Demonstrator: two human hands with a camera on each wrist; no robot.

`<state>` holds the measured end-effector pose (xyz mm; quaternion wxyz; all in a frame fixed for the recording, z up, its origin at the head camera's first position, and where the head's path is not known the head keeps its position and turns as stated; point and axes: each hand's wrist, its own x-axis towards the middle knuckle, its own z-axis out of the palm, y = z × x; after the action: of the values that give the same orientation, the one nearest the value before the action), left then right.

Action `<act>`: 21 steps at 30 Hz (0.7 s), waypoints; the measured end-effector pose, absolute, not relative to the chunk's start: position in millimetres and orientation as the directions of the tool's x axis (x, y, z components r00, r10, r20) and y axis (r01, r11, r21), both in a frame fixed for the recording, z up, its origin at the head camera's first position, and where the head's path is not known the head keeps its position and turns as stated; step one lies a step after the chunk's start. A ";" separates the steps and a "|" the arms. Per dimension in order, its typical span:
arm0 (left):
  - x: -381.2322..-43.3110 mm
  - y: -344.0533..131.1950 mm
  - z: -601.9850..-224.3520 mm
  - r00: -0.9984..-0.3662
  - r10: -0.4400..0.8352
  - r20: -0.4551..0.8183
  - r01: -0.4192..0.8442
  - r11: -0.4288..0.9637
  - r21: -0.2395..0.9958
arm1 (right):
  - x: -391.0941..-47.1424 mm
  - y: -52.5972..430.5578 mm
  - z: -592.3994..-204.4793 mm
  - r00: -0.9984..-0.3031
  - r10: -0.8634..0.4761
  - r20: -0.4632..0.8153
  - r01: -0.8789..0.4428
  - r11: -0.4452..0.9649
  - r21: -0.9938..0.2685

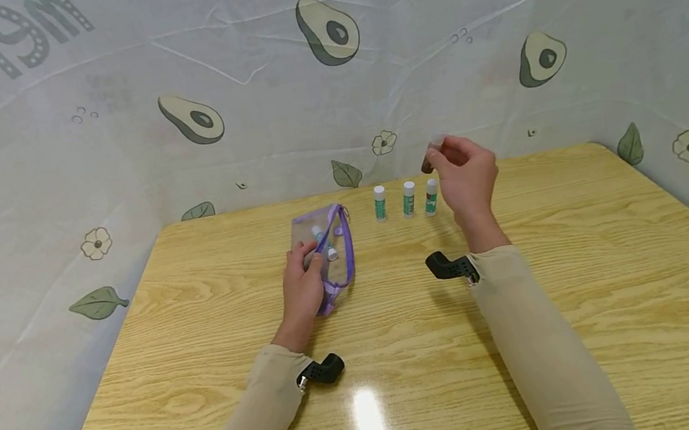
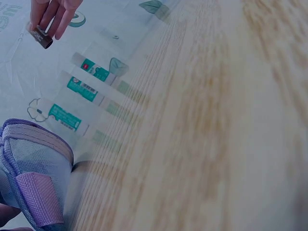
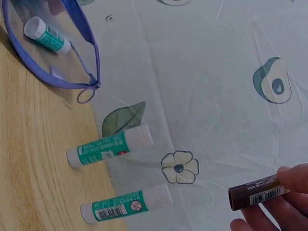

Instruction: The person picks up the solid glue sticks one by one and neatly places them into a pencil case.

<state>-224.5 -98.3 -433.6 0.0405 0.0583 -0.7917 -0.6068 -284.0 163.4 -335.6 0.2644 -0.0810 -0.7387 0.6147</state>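
Observation:
My left hand point(image 1: 303, 287) grips the near left side of a mesh zip pouch point(image 1: 349, 251) with purple trim, its mouth gaping to the right. Inside the pouch lies a glue stick point(image 3: 50, 36) with a green label and white cap. Above the table's far edge, my right hand point(image 1: 468, 173) pinches a short dark brown tube point(image 3: 257, 194) with a barcode label between thumb and fingers. Three green-and-white glue sticks stand upright in a row between the hands: the left one point(image 1: 379, 204), the middle one point(image 1: 409, 200) and the right one point(image 1: 431, 198), nearest my right hand.
The wood-grain table point(image 1: 402, 353) ends at a pale cloth backdrop point(image 1: 268, 130) printed with avocados, leaves and flowers. A black wrist mount sits on each sleeve, one on the left point(image 1: 325, 368) and one on the right point(image 1: 449, 266).

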 end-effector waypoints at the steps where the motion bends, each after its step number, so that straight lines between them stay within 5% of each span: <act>1: -224.6 -98.1 -433.7 -0.990 -0.142 -0.007 -0.043 0.259 0.965 | -284.7 162.3 -336.1 -0.850 0.440 0.289 -0.204 0.230 -0.951; 21: -227.4 -95.9 -433.9 -0.987 -0.157 0.026 -0.019 0.279 0.960 | -288.6 130.0 -342.9 -0.900 0.305 0.313 -0.237 0.260 -0.936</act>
<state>-227.4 -95.9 -433.9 0.0579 0.0552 -0.7975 -0.5980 -288.6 130.0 -342.9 0.2230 -0.0224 -0.7619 0.6077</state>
